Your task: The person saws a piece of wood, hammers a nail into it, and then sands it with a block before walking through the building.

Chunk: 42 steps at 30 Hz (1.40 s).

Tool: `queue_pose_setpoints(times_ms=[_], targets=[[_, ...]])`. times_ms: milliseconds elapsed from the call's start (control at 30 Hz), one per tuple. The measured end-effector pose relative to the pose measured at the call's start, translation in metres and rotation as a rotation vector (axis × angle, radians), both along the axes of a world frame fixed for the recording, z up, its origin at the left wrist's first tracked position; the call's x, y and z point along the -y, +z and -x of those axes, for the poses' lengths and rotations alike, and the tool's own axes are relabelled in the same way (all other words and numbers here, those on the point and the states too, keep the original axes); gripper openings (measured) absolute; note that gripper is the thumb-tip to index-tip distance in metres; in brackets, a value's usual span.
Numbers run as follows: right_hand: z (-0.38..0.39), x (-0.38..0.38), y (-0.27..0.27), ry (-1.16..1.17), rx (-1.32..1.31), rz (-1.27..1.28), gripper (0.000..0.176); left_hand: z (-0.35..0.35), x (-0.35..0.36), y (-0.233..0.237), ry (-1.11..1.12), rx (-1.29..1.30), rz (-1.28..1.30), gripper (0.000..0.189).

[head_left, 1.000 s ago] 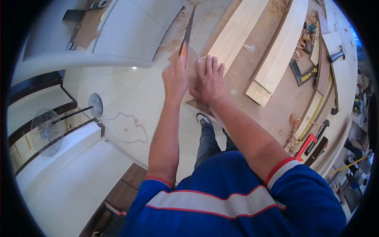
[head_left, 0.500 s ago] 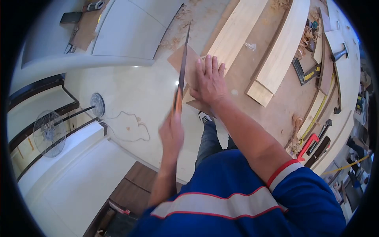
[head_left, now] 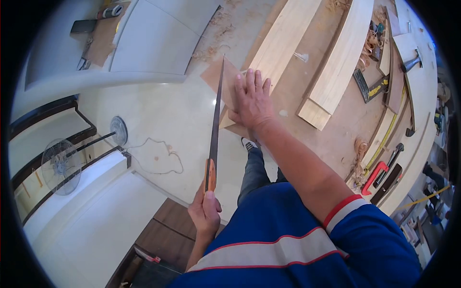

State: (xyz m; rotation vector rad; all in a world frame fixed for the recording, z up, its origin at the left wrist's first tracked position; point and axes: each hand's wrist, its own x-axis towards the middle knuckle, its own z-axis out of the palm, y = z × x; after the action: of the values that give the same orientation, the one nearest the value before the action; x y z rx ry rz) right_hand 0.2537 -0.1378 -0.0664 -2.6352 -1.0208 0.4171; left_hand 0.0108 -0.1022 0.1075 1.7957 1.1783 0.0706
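My left hand (head_left: 204,211) is closed around the orange and black handle of a handsaw (head_left: 216,132), whose long dark blade points up and away. The blade's far part crosses a thin brown board (head_left: 213,77). With its fingers stretched out, my right hand (head_left: 254,103) lies flat on the brown board and the near end of a long pale plank (head_left: 283,41). Beyond my right hand, to the right, another long pale plank (head_left: 338,62) lies over further wood.
At the right are a black square (head_left: 367,89), a hammer (head_left: 411,64), a red clamp (head_left: 374,177), a yellow tape and wood strips. A standing fan (head_left: 61,165) is at the left, beside a cable on the floor. White panels (head_left: 153,36) lie at the upper left.
My left hand has drawn the saw back toward my body, lower in the view. My right hand stays on the boards, almost unmoved.
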Motion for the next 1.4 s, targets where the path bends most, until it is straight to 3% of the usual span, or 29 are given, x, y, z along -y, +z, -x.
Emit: queue_pose_setpoints(times_ms=[67, 100, 133, 200, 267, 467, 600, 700, 900, 1000, 1033, 1067, 1133, 1167, 1267, 1367, 1400], targets=[[0.003, 0.001, 0.001, 0.013, -0.007, 0.005, 0.105, -0.025, -0.015, -0.022, -0.029, -0.002, -0.016, 0.049], [0.002, 0.001, 0.004, 0.008, -0.016, 0.021, 0.105, -0.051, -0.038, -0.063, -0.009, -0.035, 0.063, 0.044], [-0.001, 0.000, 0.007, 0.005, -0.012, 0.039, 0.105, -0.095, -0.059, -0.102, -0.128, 0.045, -0.136, 0.046], [0.001, 0.003, -0.001, 0.002, 0.015, -0.015, 0.107, -0.184, -0.095, -0.141, -0.137, 0.235, -0.070, 0.049], [0.006, 0.007, 0.004, 0.021, 0.010, -0.001, 0.107, -0.232, -0.105, -0.124, -0.023, 0.240, 0.145, 0.047], [0.001, 0.011, 0.012, 0.029, -0.006, 0.078, 0.113, -0.234, -0.104, -0.133, 0.011, 0.330, 0.142, 0.046], [0.009, 0.015, 0.006, 0.038, 0.002, 0.124, 0.114, -0.233, -0.110, -0.109, -0.022, 0.241, 0.190, 0.046], [-0.001, 0.008, 0.007, 0.042, 0.000, 0.091, 0.114, -0.173, -0.084, -0.118, -0.063, 0.286, 0.037, 0.047], [0.003, 0.014, 0.005, 0.036, -0.016, 0.042, 0.110, 0.001, 0.003, -0.001, 0.040, 0.052, 0.066, 0.047], [0.001, 0.015, 0.004, 0.042, -0.026, 0.034, 0.109, -0.013, -0.005, -0.012, 0.009, -0.021, 0.045, 0.047], [0.002, 0.015, 0.005, 0.037, -0.024, 0.028, 0.109, -0.029, -0.028, -0.052, -0.021, -0.038, 0.051, 0.048], [0.002, 0.015, 0.003, 0.031, -0.018, 0.014, 0.109, -0.073, -0.048, -0.074, -0.038, 0.054, 0.055, 0.039], [0.004, 0.017, -0.001, 0.032, 0.007, -0.003, 0.109, -0.160, -0.087, -0.119, -0.080, 0.237, 0.073, 0.048], [0.000, 0.016, -0.001, 0.022, 0.027, 0.019, 0.109, -0.196, -0.094, -0.111, -0.025, 0.264, 0.168, 0.050], [0.002, 0.009, 0.003, 0.026, 0.034, 0.041, 0.108, -0.218, -0.095, -0.102, 0.006, 0.327, 0.172, 0.052], [0.006, 0.013, 0.004, 0.039, 0.007, 0.064, 0.107, -0.138, -0.067, -0.101, -0.062, 0.213, -0.016, 0.043], [0.006, 0.012, 0.006, 0.034, -0.002, 0.074, 0.107, -0.099, -0.051, -0.081, -0.054, 0.143, -0.025, 0.041]])
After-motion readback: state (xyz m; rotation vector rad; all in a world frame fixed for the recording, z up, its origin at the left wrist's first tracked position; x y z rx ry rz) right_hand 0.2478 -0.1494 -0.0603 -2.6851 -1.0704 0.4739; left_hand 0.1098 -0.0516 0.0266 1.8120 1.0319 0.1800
